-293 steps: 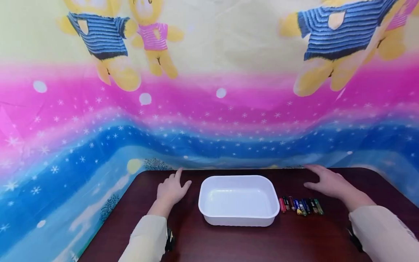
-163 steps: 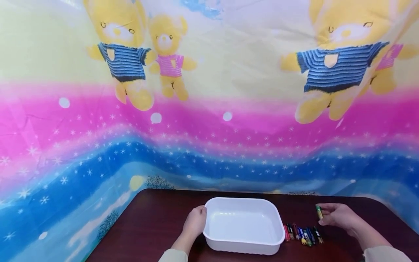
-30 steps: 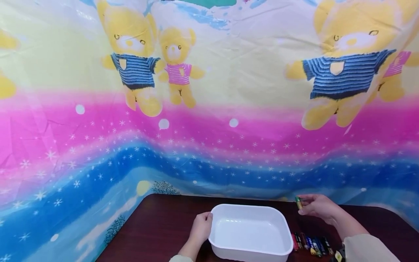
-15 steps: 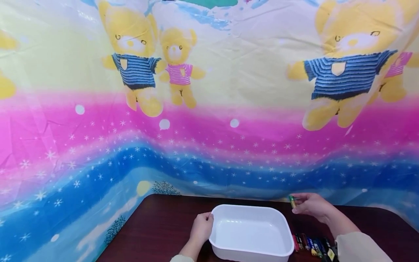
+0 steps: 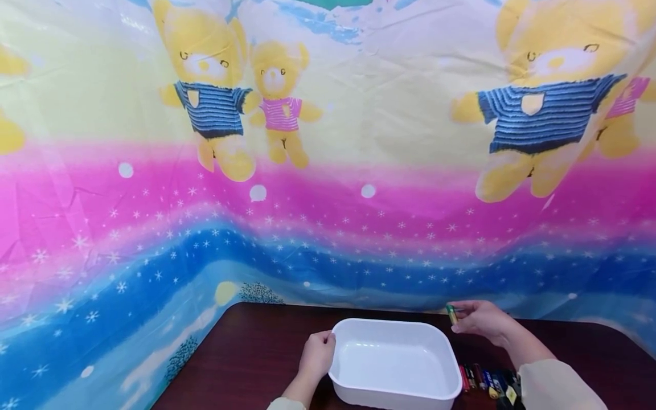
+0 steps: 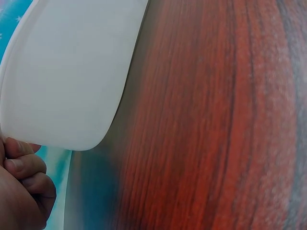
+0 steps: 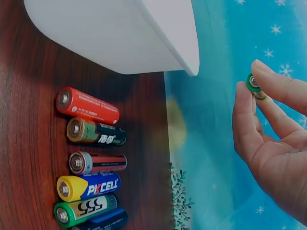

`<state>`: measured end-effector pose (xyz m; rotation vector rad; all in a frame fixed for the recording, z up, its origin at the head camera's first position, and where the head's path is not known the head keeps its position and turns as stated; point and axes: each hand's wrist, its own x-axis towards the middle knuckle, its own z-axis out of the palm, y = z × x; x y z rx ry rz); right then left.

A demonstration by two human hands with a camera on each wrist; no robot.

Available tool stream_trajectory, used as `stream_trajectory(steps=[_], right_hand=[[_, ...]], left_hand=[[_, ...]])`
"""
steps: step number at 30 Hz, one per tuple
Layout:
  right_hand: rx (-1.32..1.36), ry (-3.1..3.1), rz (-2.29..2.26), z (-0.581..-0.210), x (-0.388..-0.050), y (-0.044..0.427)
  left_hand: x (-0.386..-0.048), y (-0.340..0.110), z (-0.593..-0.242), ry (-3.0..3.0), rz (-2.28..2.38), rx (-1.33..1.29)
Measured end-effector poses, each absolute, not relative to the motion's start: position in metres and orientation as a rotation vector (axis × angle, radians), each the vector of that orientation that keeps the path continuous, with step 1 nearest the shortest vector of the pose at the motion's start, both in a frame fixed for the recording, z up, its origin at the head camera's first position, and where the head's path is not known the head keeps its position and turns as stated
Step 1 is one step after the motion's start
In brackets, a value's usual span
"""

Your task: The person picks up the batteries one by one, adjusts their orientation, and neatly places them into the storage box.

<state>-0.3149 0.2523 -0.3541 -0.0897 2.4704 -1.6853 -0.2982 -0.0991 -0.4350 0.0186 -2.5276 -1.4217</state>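
A white plastic bin [image 5: 394, 393] sits on the dark wood table, and its inside looks bare. My left hand [image 5: 316, 354] grips the bin's left rim; in the left wrist view its fingers curl at the bin's corner. Beyond the bin's far right corner, my right hand [image 5: 484, 323] holds a green and gold battery [image 5: 452, 314] up in the air. The right wrist view shows that battery pinched between thumb and fingertips, its end facing the camera. A row of batteries lies right of the bin, among them a red battery [image 7: 88, 105] and a blue and yellow battery [image 7: 88, 186].
The dark wood table [image 5: 256, 353] has rounded far corners. Behind it hangs a cloth backdrop [image 5: 328, 228] printed with bears and snowflakes. Several batteries, such as a green and white one [image 7: 85, 210], lie side by side; my right sleeve [image 5: 556, 384] covers part of the row.
Since the earliest frame, my left hand has taken hold of the bin and my right hand has picked up the green battery. In the last second the right hand moved left toward the bin.
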Motion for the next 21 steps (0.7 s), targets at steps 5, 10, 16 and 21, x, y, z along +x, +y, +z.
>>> stream_trajectory(steps=[5, 10, 16, 21], right_hand=[[-0.103, 2.458, -1.711, -0.355, -0.314, 0.247], [-0.093, 2.445, -1.728, -0.358, -0.315, 0.240], [-0.115, 2.468, -1.698, -0.356, -0.316, 0.235], [-0.141, 2.469, -1.703, -0.352, -0.319, 0.229]], left_hand=[[-0.297, -0.099, -0.434, -2.522, -1.428, 0.014], [-0.296, -0.099, -0.435, -2.522, -1.436, 0.015], [-0.297, -0.099, -0.437, -2.533, -1.425, 0.020], [-0.298, -0.099, -0.433, -2.533, -1.431, 0.038]])
